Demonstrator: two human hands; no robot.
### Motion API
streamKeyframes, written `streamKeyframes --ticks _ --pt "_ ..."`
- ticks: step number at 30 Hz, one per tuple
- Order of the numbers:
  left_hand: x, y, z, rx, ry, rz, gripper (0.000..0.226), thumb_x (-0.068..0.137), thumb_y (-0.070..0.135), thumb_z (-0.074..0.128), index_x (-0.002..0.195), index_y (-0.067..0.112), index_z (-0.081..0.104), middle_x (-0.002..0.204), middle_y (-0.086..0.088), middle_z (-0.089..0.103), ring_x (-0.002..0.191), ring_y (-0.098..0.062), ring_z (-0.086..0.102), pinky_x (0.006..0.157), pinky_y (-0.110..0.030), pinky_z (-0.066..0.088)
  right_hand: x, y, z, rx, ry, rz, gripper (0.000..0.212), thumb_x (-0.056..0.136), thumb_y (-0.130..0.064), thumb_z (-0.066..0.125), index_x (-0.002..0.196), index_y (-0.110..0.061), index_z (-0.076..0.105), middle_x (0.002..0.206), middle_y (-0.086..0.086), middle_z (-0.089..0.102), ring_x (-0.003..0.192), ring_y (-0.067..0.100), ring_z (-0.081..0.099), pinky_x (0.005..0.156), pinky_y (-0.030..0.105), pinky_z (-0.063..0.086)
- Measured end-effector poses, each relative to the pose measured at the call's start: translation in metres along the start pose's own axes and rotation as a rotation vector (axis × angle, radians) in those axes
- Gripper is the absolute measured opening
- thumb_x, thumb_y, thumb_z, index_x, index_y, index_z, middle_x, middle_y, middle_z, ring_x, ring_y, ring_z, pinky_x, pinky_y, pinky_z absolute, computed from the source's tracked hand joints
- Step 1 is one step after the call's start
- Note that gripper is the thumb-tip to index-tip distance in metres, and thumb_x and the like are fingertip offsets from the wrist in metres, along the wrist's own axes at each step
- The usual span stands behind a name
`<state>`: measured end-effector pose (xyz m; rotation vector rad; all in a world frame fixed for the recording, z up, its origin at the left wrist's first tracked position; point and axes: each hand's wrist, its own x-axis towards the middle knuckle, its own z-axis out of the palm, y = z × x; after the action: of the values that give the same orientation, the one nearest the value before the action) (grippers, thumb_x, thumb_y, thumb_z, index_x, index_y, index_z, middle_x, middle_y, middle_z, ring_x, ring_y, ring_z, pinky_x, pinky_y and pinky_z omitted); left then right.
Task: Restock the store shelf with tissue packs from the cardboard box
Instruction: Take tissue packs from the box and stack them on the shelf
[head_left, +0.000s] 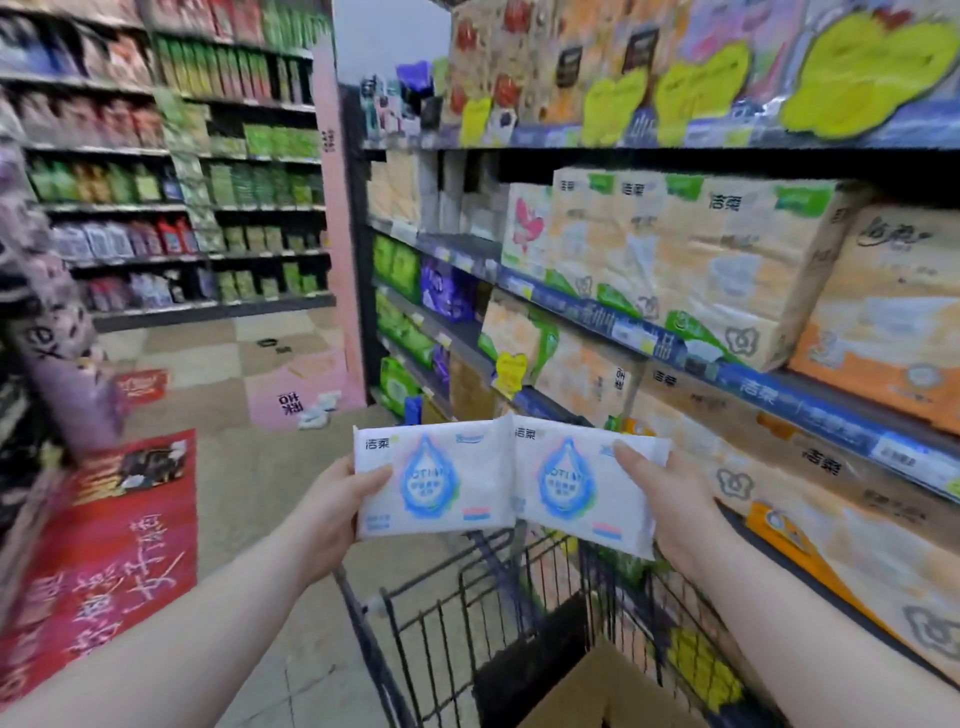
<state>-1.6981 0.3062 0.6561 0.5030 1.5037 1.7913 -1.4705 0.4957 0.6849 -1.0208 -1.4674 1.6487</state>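
I hold two white tissue packs with blue drop logos side by side above a shopping cart. My left hand (337, 512) grips the left edge of the left pack (434, 478), thumb on its front. My right hand (670, 499) grips the right edge of the right pack (571, 483), thumb on top. The inner edges of the packs touch. A corner of the cardboard box (613, 691) shows in the cart at the bottom. The store shelf (779, 395) full of tissue bundles runs along my right.
The black wire shopping cart (467, 613) stands right in front of me. A red banner (119, 551) lies on the floor at left. More stocked shelves (171, 208) line the far left wall, and a pink pillar (332, 249) stands at the aisle end.
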Motion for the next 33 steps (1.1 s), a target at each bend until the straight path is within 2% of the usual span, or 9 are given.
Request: streamKeyframes --ticks 7,10,12,16,19,23,26,28,33 --pt "0.022 0.07 -0.138 0.002 0.034 0.106 0.016 0.095 0.006 0.049 0.104 0.013 0.06 0.082 -0.005 0.076 0.067 -0.019 0.073 0.053 -0.032 0.059 0.007 -0.022 0.161 0.039 -0.088 -0.057 0.023 0.092 -0.021 0.059 0.11 -0.006 0.061 0.105 0.02 0.069 0.092 0.037 0.067 0.083 0.058 0.053" --pt "0.039 0.1 -0.203 0.024 0.077 0.134 0.015 0.094 0.004 0.049 0.102 0.011 0.06 0.076 -0.004 0.075 0.063 -0.018 0.072 0.053 -0.034 0.059 0.014 -0.024 0.237 0.057 -0.128 -0.095 0.017 0.092 -0.02 0.06 0.104 -0.009 0.061 0.084 0.009 0.074 0.072 0.027 0.072 0.058 0.041 0.059" --pt "0.051 0.117 -0.243 0.013 0.121 0.145 0.016 0.094 0.004 0.049 0.101 0.013 0.06 0.073 -0.003 0.075 0.061 -0.017 0.072 0.052 -0.033 0.059 0.016 -0.025 0.282 0.074 -0.148 -0.107 0.007 0.093 -0.02 0.059 0.092 -0.012 0.061 0.07 0.002 0.073 0.054 0.016 0.07 0.045 0.031 0.055" --pt "0.071 0.133 -0.306 0.007 0.181 0.148 0.016 0.094 0.005 0.05 0.102 0.015 0.059 0.078 -0.004 0.076 0.066 -0.02 0.073 0.06 -0.038 0.059 0.023 -0.027 0.347 0.049 -0.164 -0.086 0.012 0.092 -0.024 0.061 0.096 -0.014 0.063 0.091 0.011 0.071 0.074 0.027 0.07 0.064 0.043 0.058" --pt "0.093 0.141 -0.337 0.009 0.216 0.155 0.015 0.093 0.006 0.052 0.104 0.013 0.058 0.084 -0.006 0.075 0.071 -0.023 0.072 0.069 -0.044 0.057 0.043 -0.033 0.386 0.008 -0.147 -0.091 0.011 0.091 -0.026 0.062 0.097 -0.016 0.063 0.094 0.012 0.071 0.083 0.033 0.069 0.075 0.055 0.056" --pt "0.129 0.144 -0.363 -0.016 0.246 0.132 0.017 0.093 0.007 0.053 0.109 0.012 0.057 0.095 -0.012 0.074 0.085 -0.031 0.07 0.083 -0.053 0.053 0.08 -0.034 0.43 0.003 -0.168 -0.073 0.015 0.091 -0.027 0.061 0.103 -0.018 0.064 0.093 0.012 0.073 0.084 0.035 0.07 0.075 0.062 0.054" --pt "0.166 0.152 -0.381 -0.01 0.265 0.119 0.021 0.093 0.008 0.054 0.114 0.01 0.056 0.102 -0.015 0.072 0.093 -0.035 0.069 0.085 -0.055 0.053 0.12 -0.032 0.463 0.027 -0.196 -0.072 0.015 0.092 -0.026 0.061 0.105 -0.019 0.063 0.089 0.008 0.073 0.077 0.029 0.072 0.067 0.053 0.058" --pt "0.199 0.162 -0.392 0.004 0.288 0.136 0.018 0.093 0.007 0.054 0.109 0.011 0.057 0.095 -0.012 0.074 0.086 -0.031 0.07 0.081 -0.052 0.055 0.152 -0.033 0.487 0.045 -0.214 -0.089 0.007 0.092 -0.024 0.06 0.096 -0.019 0.062 0.084 0.005 0.072 0.068 0.023 0.072 0.058 0.045 0.059" --pt "0.296 0.196 -0.407 0.017 0.278 0.182 0.014 0.093 0.005 0.052 0.103 0.013 0.059 0.084 -0.006 0.076 0.073 -0.024 0.073 0.078 -0.048 0.054 0.239 -0.046 0.535 0.107 -0.246 -0.063 0.012 0.091 -0.026 0.062 0.102 -0.021 0.063 0.097 0.012 0.072 0.087 0.036 0.07 0.075 0.065 0.053"
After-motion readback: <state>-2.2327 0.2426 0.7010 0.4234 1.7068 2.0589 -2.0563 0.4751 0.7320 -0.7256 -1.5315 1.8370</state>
